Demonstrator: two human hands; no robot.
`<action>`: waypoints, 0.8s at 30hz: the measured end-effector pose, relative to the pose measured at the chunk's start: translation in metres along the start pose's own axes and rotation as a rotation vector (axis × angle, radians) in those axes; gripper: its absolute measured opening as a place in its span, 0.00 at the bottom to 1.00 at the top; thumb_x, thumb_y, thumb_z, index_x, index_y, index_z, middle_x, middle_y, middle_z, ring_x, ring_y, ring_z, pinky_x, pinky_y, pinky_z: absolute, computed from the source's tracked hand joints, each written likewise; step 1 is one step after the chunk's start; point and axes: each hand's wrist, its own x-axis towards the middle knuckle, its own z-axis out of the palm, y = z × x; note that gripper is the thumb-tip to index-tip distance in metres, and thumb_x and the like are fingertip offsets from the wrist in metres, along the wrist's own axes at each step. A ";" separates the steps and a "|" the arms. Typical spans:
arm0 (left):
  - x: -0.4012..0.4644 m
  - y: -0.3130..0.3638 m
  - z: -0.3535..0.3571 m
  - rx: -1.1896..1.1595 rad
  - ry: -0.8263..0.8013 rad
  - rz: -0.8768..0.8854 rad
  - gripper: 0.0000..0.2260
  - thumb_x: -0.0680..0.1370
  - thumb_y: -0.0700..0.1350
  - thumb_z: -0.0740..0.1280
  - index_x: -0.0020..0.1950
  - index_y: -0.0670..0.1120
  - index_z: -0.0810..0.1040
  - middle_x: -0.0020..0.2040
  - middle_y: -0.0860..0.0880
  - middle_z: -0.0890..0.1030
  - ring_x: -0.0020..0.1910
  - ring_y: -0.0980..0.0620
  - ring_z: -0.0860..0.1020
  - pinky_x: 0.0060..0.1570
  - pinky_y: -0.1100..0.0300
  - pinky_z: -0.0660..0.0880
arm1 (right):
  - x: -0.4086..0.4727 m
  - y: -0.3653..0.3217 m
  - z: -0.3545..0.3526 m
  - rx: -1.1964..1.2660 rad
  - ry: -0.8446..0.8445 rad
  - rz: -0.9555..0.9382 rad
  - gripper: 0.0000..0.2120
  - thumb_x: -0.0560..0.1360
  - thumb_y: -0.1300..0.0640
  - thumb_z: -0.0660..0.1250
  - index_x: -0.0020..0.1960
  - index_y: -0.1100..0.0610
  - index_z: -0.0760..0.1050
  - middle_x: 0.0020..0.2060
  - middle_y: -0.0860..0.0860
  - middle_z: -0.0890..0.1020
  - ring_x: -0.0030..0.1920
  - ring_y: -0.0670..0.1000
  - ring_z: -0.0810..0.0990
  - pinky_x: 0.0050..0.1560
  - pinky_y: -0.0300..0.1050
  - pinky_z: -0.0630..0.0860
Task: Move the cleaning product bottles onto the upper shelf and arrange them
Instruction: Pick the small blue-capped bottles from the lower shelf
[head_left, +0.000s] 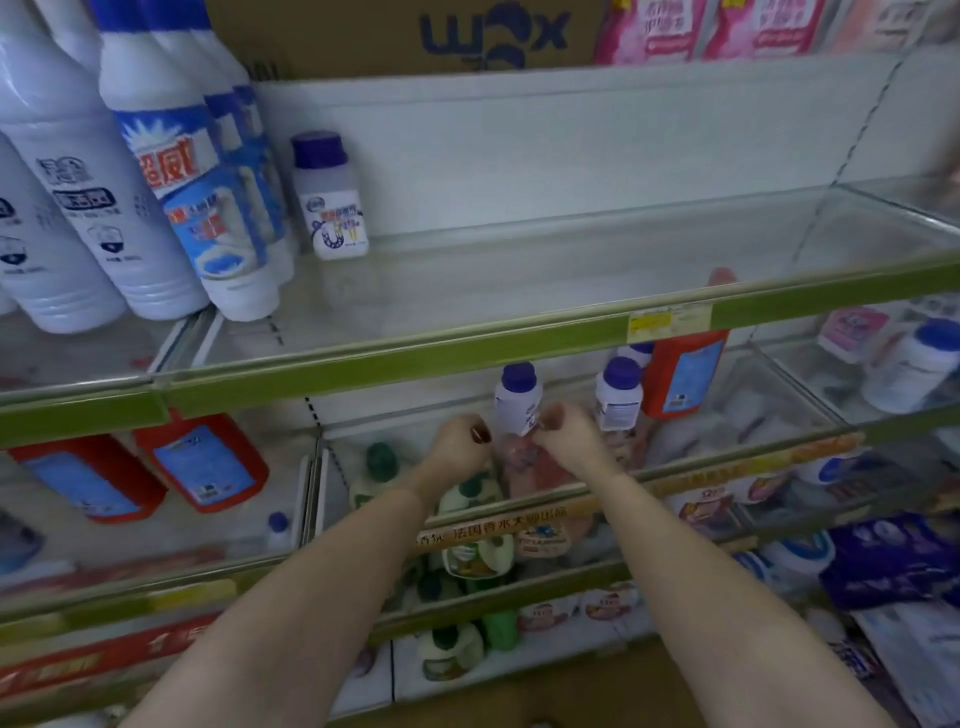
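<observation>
White purple-capped bottle between both hands, left hand curled, right hand pinching it

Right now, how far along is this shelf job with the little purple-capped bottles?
Early on. One purple-capped bottle already stands on the upper shelf, beside the tall white bottles. In hand: the left hand and right hand are at a second bottle on the shelf below; the grip is unclear. Left: that one, its neighbour, then lining them up.
</observation>
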 end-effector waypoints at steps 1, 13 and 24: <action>0.007 0.000 0.004 -0.013 0.013 -0.011 0.01 0.80 0.41 0.66 0.50 0.45 0.77 0.46 0.46 0.81 0.41 0.51 0.82 0.35 0.64 0.73 | 0.006 0.002 0.000 0.003 -0.031 0.004 0.10 0.76 0.60 0.72 0.55 0.55 0.76 0.41 0.46 0.81 0.40 0.42 0.78 0.35 0.35 0.68; 0.057 0.007 0.042 0.065 0.116 -0.073 0.03 0.80 0.39 0.67 0.52 0.45 0.76 0.46 0.49 0.79 0.39 0.57 0.77 0.35 0.68 0.70 | 0.142 0.071 0.010 -0.120 -0.092 -0.111 0.35 0.65 0.52 0.77 0.67 0.42 0.65 0.62 0.46 0.80 0.60 0.53 0.81 0.58 0.60 0.79; 0.049 -0.006 0.045 0.034 0.181 -0.186 0.02 0.80 0.41 0.67 0.49 0.47 0.75 0.45 0.49 0.79 0.41 0.55 0.78 0.39 0.63 0.75 | 0.127 0.004 0.006 -0.263 -0.432 -0.147 0.19 0.67 0.65 0.78 0.57 0.64 0.80 0.53 0.58 0.84 0.55 0.58 0.82 0.55 0.54 0.79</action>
